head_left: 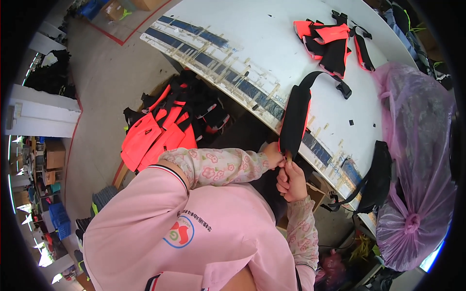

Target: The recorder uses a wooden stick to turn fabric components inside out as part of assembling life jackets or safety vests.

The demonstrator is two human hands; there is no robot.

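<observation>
A black padded strap with bright coral edging [295, 114] hangs over the near edge of the white table, its webbing tail and black buckle [343, 90] lying on the tabletop. At the strap's lower end, my left hand [273, 155] is closed around the edge of it. My right hand [292, 182] is closed too, pinching the same end just below and to the right. The fingertips of both hands meet there, and what lies between them is too small to make out. Flowered sleeve covers reach to both wrists.
More coral and black strap pieces [335, 43] lie at the table's far side. Coral backpacks [162, 131] are heaped left, below the table [252, 29]. To the right stands a tied purple plastic bag [415, 179], beside a black padded piece [376, 177] at the table's edge.
</observation>
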